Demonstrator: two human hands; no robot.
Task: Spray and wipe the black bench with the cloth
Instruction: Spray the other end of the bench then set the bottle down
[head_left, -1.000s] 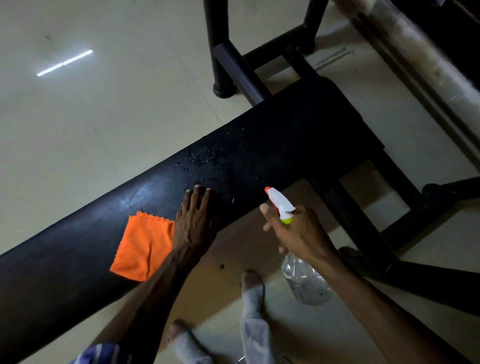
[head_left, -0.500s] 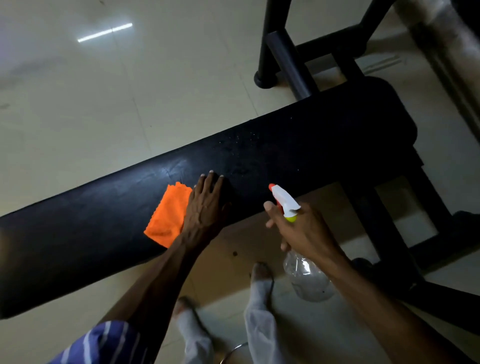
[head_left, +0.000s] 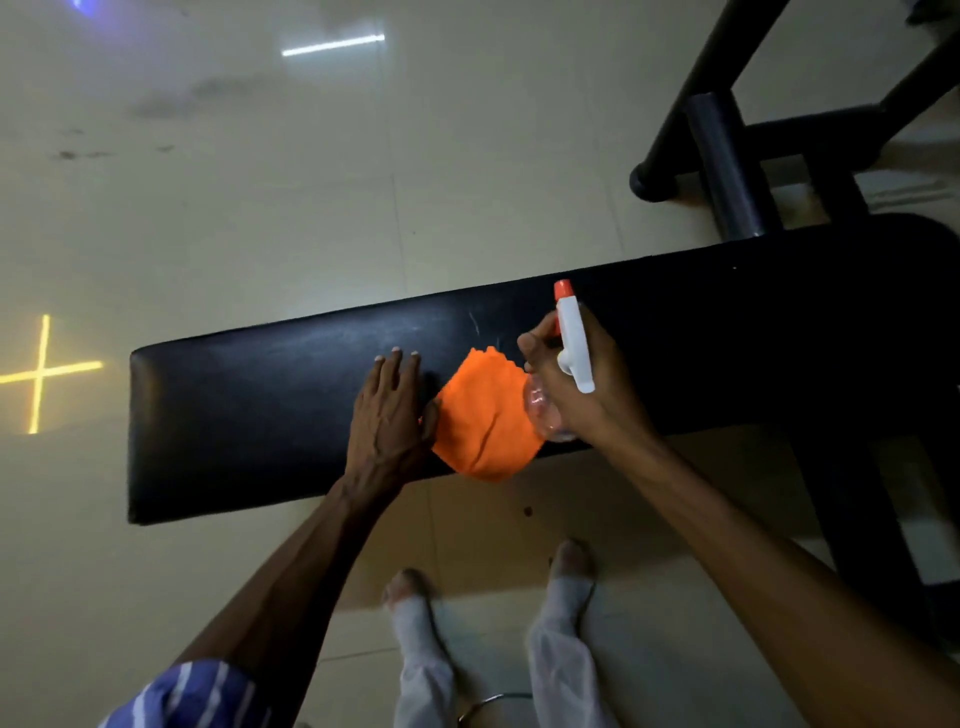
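Looking down, we see our left hand (head_left: 390, 415) lying flat and unclenched on the black bench (head_left: 249, 415), fingers stretched toward its far edge and gripping nothing. The thumb side of that hand touches the left corner of the orange cloth (head_left: 485, 415), which lies spread on the padding just to the right. The cloth's nearest corner hangs a little past the bench's near edge, while its scalloped top edge sits around the middle of the pad's width.

Our right hand (head_left: 582, 384) is wrapped around the spray bottle (head_left: 571, 338), held above the bench directly right of the cloth. Its white head and orange nozzle point toward the far edge, and the clear body shows below our palm, overlapping the cloth's right edge as seen from above.

To the left of our left hand the pad runs bare up to its rounded end. To the right of the bottle it continues dark and unoccupied toward the black frame (head_left: 727, 166) rising behind it. Pale floor tiles (head_left: 260, 208) lie open beyond the far edge, and our feet (head_left: 415, 603) stand near the front edge.
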